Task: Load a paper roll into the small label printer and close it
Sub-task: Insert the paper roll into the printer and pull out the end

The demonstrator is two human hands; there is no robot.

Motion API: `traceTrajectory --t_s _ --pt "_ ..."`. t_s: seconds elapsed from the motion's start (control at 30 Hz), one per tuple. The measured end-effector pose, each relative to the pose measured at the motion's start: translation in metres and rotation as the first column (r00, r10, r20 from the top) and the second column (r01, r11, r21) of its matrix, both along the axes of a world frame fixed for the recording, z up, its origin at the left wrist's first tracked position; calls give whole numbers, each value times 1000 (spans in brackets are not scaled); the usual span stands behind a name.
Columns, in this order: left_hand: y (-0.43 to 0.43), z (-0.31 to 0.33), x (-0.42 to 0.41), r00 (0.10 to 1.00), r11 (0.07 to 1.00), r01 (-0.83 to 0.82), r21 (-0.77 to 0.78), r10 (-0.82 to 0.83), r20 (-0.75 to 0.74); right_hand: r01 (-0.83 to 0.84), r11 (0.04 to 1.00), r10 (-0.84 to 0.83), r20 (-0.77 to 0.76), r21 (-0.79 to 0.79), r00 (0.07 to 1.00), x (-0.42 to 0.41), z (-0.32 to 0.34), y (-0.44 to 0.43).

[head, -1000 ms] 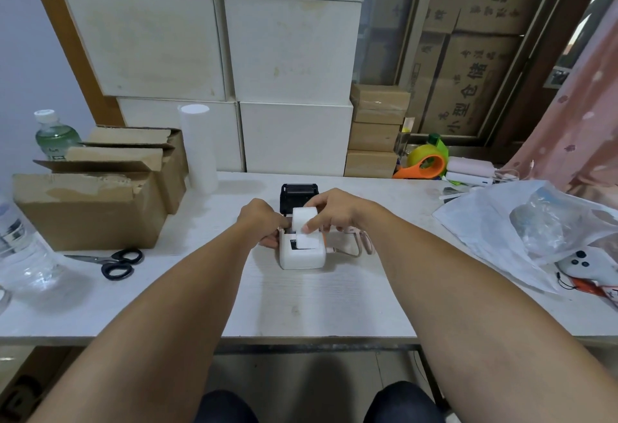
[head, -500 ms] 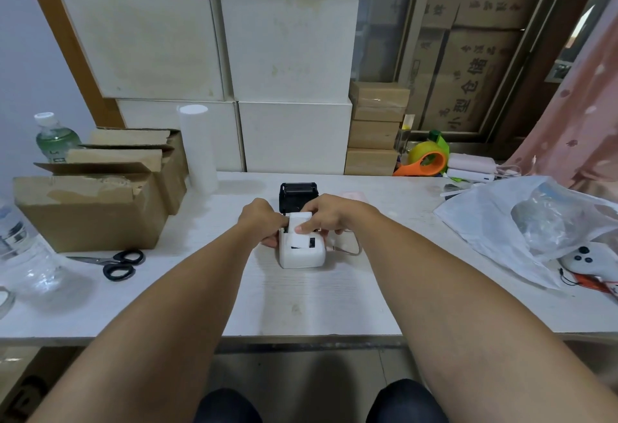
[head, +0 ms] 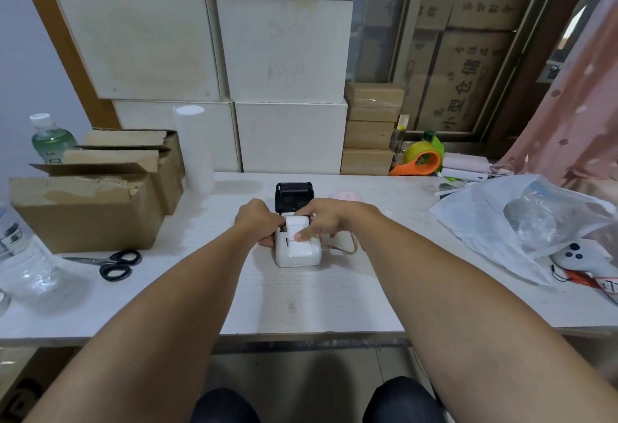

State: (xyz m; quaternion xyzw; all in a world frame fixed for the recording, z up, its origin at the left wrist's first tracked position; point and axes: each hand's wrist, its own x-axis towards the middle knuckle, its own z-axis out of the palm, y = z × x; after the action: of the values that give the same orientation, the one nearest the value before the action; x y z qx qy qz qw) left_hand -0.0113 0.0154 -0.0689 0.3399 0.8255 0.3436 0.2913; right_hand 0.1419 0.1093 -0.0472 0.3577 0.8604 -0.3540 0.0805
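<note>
The small white label printer (head: 298, 255) stands mid-table with its black lid (head: 294, 196) tipped open behind it. A white paper roll (head: 297, 224) sits in the printer's bay, and its loose end lies over the front slot. My left hand (head: 256, 224) grips the printer's left side. My right hand (head: 322, 220) rests on top from the right, thumb pressing the paper strip down onto the printer's front. Part of the roll is hidden under my fingers.
Black scissors (head: 113, 262) lie left of the printer, in front of open cardboard boxes (head: 90, 203). A tall white tube (head: 195, 146) stands behind. Water bottles (head: 18, 252) are at the far left. A plastic bag (head: 521, 222) and a white controller (head: 582, 255) lie right.
The roll, held above the printer by my right hand, has gone down into the bay. My right thumb now presses the paper end on the front. My left hand stayed on the printer.
</note>
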Motion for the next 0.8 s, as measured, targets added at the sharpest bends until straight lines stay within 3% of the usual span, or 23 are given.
traceTrajectory --t_s 0.3,0.4,0.5,0.6,0.7,0.8 --pt "0 -1 -1 1000 1000 10 -1 -10 -30 13 994 -10 -24 107 1000 6 2 -6" --pt "-2 2 -3 984 999 27 20 -23 -179 23 994 -19 -45 105 999 8 -1 -8" --pt "-6 8 -1 897 993 84 76 -42 -440 58 994 -50 -92 94 995 8 -5 -6" --pt "-10 11 1 770 950 298 96 -180 -612 56 988 -39 -114 145 993 10 -3 -9" --pt "-14 5 -1 628 878 479 6 -339 -700 65 982 -44 -119 180 992 11 -1 -12" --pt "-15 -2 -8 578 852 523 -27 -378 -723 96 977 -70 -140 192 988 12 -4 -12"
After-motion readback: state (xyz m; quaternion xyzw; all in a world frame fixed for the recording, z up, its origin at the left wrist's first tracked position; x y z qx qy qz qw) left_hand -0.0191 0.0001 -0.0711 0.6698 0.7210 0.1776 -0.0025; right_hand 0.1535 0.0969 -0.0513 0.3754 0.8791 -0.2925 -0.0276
